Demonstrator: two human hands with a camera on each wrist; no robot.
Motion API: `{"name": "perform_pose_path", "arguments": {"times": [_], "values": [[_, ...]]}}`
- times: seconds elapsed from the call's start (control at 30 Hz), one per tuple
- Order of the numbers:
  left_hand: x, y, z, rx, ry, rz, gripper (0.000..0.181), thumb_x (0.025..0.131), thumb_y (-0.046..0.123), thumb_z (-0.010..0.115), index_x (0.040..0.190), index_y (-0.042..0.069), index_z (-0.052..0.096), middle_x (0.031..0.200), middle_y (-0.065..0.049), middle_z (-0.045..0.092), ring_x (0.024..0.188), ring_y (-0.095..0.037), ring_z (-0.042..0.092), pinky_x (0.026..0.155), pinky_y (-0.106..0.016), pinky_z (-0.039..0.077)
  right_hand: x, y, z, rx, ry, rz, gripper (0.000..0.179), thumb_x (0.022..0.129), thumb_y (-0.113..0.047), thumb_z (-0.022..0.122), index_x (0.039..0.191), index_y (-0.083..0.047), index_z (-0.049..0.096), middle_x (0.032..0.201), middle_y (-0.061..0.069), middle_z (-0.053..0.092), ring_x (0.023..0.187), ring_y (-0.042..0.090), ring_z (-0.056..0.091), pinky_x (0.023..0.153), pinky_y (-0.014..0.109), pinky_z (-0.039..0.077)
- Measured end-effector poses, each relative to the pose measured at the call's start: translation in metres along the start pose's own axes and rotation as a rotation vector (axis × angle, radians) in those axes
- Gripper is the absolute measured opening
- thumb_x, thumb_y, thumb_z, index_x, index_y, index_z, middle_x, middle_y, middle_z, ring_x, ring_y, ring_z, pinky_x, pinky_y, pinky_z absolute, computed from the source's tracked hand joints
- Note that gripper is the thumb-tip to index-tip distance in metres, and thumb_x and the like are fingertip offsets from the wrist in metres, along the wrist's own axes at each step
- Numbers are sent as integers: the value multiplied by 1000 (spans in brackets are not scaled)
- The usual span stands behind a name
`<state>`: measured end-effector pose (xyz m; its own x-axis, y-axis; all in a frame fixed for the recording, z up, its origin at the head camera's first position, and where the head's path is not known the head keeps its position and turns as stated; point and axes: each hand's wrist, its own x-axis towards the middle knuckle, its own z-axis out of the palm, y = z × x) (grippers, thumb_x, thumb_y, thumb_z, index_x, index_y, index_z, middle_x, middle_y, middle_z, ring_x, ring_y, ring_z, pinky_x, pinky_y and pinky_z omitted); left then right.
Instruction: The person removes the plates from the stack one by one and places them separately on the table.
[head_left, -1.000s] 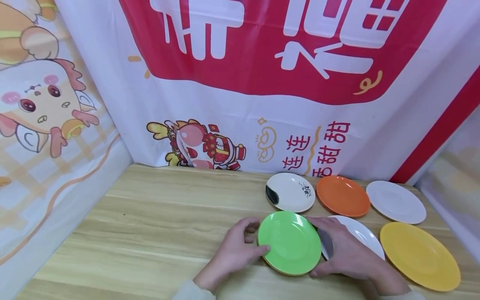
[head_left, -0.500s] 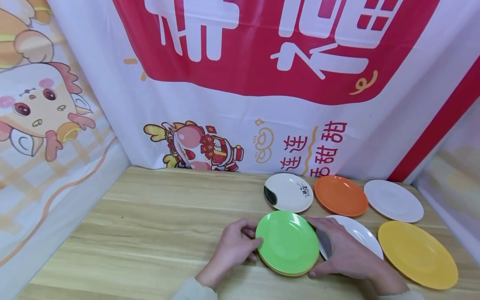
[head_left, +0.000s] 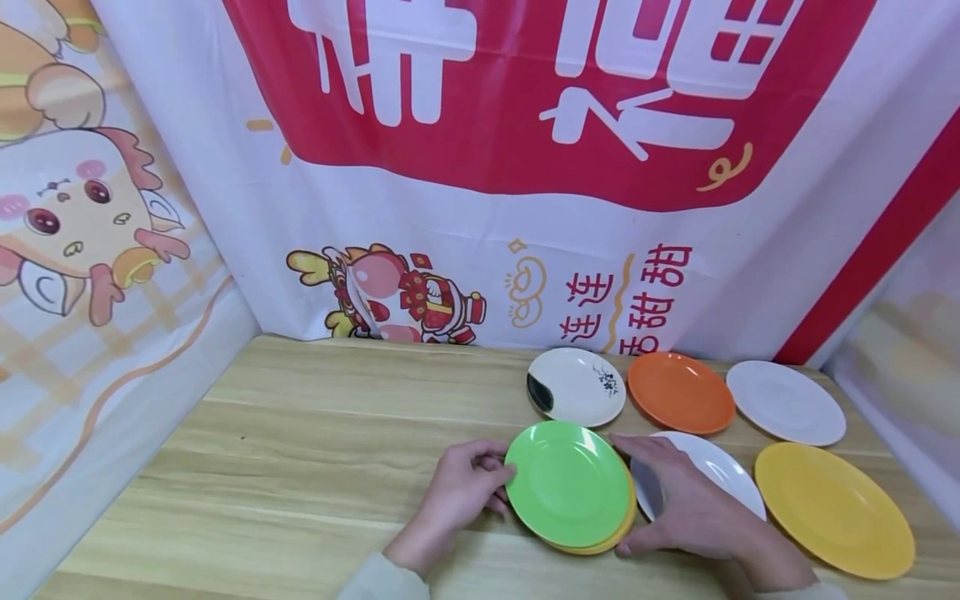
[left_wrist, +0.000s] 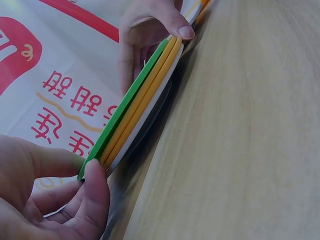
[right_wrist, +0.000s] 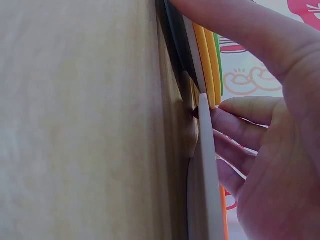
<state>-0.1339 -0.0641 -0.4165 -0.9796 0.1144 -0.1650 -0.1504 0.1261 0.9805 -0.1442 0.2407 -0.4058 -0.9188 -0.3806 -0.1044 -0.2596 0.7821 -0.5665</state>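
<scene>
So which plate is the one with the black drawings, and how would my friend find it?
Start at the big red and white banner behind the wooden table. Three plates sit in a row just below it, and yours, the patterned plate, is the leftmost, beside the orange plate. It alone is cream with black marks; the others are plain colours.

A plate stack (head_left: 567, 483) sits near the front of the surface (head_left: 315, 450), between the left hand (head_left: 461, 492) and right hand (head_left: 686, 500). Three plates (head_left: 681, 392) line the far right; two more (head_left: 832, 508) lie right of the stack.
</scene>
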Motion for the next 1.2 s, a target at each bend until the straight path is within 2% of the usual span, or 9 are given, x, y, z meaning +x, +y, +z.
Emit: {"name": "perform_pose_path", "arguments": {"times": [0.17, 0.4, 0.6, 0.77, 0.93, 1.2], "values": [[1, -1, -4, 4, 14, 0, 36, 96, 3, 74, 129, -10, 68, 92, -10, 73, 63, -12, 63, 57, -22, 58, 1, -1, 1, 2, -7, 0, 116, 60, -68, 96, 159, -30, 50, 153, -4, 59, 144, 32, 49, 112, 74, 45], [2, 0, -11, -61, -35, 11, 37, 102, 6, 68, 134, -12, 62, 102, -18, 77, 68, -13, 67, 67, -31, 64, -1, 1, 2, -1, 5, -45, 116, 60, -75, 93, 159, -31, 51, 153, -7, 60, 143, 31, 49, 112, 74, 44], [-1, 6, -19, -75, -27, 20, 37, 103, 5, 66, 134, -13, 60, 105, -21, 77, 71, -15, 69, 68, -32, 64, -3, 1, 1, -31, 42, -95, 122, 58, -83, 90, 159, -27, 51, 151, -6, 61, 141, 31, 51, 112, 72, 45], [-2, 12, -25, -78, 18, 22, 37, 103, 4, 66, 135, -12, 59, 102, -17, 74, 71, -17, 68, 67, -30, 64, -4, 0, 0, -35, 47, -86, 124, 56, -84, 89, 158, -25, 52, 151, -3, 61, 141, 32, 51, 112, 72, 45], [-1, 17, -34, -72, 77, 34, 34, 104, 3, 65, 134, -11, 60, 102, -17, 74, 69, -18, 67, 66, -30, 63, -4, -1, 1, -32, 37, -69, 124, 57, -84, 89, 159, -24, 51, 153, -1, 60, 142, 34, 50, 112, 73, 45], [2, 22, -52, -68, 182, 7, 33, 105, 6, 64, 134, -7, 62, 101, -15, 74, 72, -18, 67, 68, -30, 63, -2, -1, 2, -43, 37, -70, 122, 58, -83, 89, 158, -23, 52, 151, -2, 61, 142, 33, 51, 112, 73, 45]]}}
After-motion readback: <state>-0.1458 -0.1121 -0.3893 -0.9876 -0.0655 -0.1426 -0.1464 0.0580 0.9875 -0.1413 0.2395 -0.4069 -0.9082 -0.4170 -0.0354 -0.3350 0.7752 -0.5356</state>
